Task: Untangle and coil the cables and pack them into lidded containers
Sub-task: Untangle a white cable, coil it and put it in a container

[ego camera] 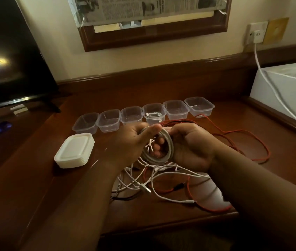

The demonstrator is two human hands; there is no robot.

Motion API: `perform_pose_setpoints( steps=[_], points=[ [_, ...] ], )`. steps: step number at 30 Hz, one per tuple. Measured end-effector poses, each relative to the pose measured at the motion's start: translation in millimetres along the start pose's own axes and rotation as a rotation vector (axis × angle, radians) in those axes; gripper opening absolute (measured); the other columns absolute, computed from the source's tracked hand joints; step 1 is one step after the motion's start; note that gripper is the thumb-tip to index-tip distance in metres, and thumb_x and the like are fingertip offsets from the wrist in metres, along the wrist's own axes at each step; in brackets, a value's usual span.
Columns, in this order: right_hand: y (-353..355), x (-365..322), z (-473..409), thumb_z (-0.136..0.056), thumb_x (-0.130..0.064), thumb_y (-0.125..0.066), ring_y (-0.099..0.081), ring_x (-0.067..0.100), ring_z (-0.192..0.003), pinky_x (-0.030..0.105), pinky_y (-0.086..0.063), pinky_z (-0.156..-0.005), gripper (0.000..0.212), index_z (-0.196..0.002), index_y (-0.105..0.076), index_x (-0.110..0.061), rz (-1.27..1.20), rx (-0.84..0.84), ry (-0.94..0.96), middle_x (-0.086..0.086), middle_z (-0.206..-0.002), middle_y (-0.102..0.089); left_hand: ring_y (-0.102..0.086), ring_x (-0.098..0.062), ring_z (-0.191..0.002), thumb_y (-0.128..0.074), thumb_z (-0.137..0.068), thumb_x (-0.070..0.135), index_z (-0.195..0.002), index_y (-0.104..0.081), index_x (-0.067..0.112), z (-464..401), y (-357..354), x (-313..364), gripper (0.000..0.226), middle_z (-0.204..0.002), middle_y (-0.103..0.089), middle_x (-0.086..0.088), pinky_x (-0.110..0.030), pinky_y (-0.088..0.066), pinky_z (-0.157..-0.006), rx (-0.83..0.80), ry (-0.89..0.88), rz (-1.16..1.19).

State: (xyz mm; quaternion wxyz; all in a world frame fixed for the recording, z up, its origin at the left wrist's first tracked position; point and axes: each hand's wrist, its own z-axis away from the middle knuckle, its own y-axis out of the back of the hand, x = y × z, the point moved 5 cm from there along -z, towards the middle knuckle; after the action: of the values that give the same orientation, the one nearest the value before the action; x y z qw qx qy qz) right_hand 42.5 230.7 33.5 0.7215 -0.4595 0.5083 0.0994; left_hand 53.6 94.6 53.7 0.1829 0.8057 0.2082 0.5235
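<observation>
Above the table [161,95], left hand [129,140] and right hand [190,145] both grip a white coil [163,145]; coiling step, next needs an empty container [175,109].

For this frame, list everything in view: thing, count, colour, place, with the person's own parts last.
Clear plastic tubs: six, transparent, in a row at the desk's back.
Coiled white cable in tub: one, in the fourth tub from the left.
Stack of plastic lids: one stack, white, left of the hands.
White cable coil: one, held between both hands.
Loose white cables: several, tangled, under the hands.
Red cable: at least one, looping right.
Wooden desk: one, dark brown.
Television screen: one, black, far left.
White box: one, far right.
Left hand: grips the coil.
Right hand: grips the coil.
</observation>
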Motion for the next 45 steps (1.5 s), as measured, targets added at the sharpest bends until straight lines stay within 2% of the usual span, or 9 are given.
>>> perform_pose_setpoints(
  steps=[3,8,14,19,24,31,37,41,45],
  points=[
    [17,-6,-19,-0.094,-0.014,-0.037,-0.060,0.025,-0.075,0.040,-0.052,-0.083,0.030,-0.091,-0.061,0.002,0.011,0.085,0.050,0.012,-0.078,-0.056,-0.065,-0.038,-0.075,-0.054,-0.086,0.070,-0.086,-0.073,0.009,-21,-3,-8,0.064,-0.077,-0.068,-0.018,-0.043,-0.052,-0.064,0.045,0.002,0.001],
    [33,-13,-39,-0.095,-0.027,-0.046,-0.065,0.020,-0.070,0.034,-0.055,-0.072,0.032,-0.102,-0.066,-0.003,-0.151,-0.071,0.021,0.008,-0.077,-0.065,-0.064,-0.006,-0.054,-0.061,-0.091,0.032,-0.076,-0.064,0.007,-50,-13,-15,0.029,-0.062,-0.068,0.006,-0.019,-0.052,-0.051,-0.044,-0.121,0.347],
    [72,-13,-73,-0.089,-0.008,-0.054,-0.067,0.013,-0.072,0.029,-0.057,-0.073,0.026,-0.109,-0.070,-0.006,-0.026,-0.188,0.042,0.003,-0.082,-0.068,-0.062,-0.006,-0.059,-0.063,-0.077,0.068,-0.066,-0.070,0.029,-84,-28,-55,0.041,-0.063,-0.064,0.008,-0.020,-0.048,-0.056,-0.072,-0.149,0.311],
    [100,-1,-95,-0.097,-0.002,-0.042,-0.066,0.015,-0.078,0.029,-0.056,-0.077,0.031,-0.124,-0.057,0.005,0.053,-0.158,0.011,0.009,-0.090,-0.068,-0.047,-0.014,-0.056,-0.056,-0.072,0.082,-0.063,-0.056,0.008,-96,-35,-97,0.075,-0.058,-0.050,0.000,-0.032,-0.040,-0.053,0.000,-0.117,0.114],
    [115,-9,-99,-0.093,-0.003,-0.051,-0.064,0.025,-0.080,0.032,-0.057,-0.072,0.032,-0.121,-0.055,0.012,0.200,-0.163,0.023,0.020,-0.096,-0.064,-0.044,-0.010,-0.057,-0.053,-0.074,0.084,-0.062,-0.057,0.007,-92,-45,-108,0.077,-0.058,-0.047,0.004,-0.033,-0.037,-0.053,-0.003,-0.079,0.087],
    [124,-3,-101,-0.100,-0.017,-0.046,-0.059,0.021,-0.072,0.033,-0.051,-0.064,0.018,-0.108,-0.060,-0.008,0.112,0.251,0.180,0.016,-0.091,-0.063,-0.046,-0.005,-0.052,-0.057,-0.081,0.069,-0.056,-0.053,0.026,-88,-45,-106,0.050,-0.055,-0.051,0.007,-0.020,-0.036,-0.050,0.113,-0.070,-0.058],
    [110,0,-96,-0.098,-0.021,-0.046,-0.062,0.017,-0.077,0.028,-0.056,-0.072,0.036,-0.128,-0.059,-0.006,0.081,0.087,0.229,0.014,-0.097,-0.064,-0.064,-0.027,-0.061,-0.054,-0.085,0.067,-0.073,-0.069,0.017,-84,-38,-103,0.053,-0.066,-0.067,-0.007,-0.045,-0.049,-0.056,0.245,-0.087,0.021],
    [114,-2,-92,-0.091,-0.030,-0.052,-0.066,0.027,-0.086,0.034,-0.056,-0.079,0.035,-0.117,-0.066,-0.010,0.284,0.158,0.293,0.011,-0.096,-0.069,-0.065,-0.008,-0.066,-0.057,-0.087,0.057,-0.066,-0.064,0.034,-82,-43,-96,0.032,-0.071,-0.067,0.013,-0.015,-0.047,-0.056,0.169,-0.153,-0.019],
    [117,-5,-90,-0.089,-0.020,-0.056,-0.061,0.022,-0.081,0.028,-0.054,-0.068,0.021,-0.106,-0.066,-0.014,0.261,0.193,0.337,0.012,-0.093,-0.067,-0.060,-0.008,-0.068,-0.047,-0.092,0.060,-0.073,-0.065,0.033,-82,-48,-90,0.038,-0.074,-0.063,0.008,-0.012,-0.041,-0.059,0.053,-0.264,-0.066]
  ],
)
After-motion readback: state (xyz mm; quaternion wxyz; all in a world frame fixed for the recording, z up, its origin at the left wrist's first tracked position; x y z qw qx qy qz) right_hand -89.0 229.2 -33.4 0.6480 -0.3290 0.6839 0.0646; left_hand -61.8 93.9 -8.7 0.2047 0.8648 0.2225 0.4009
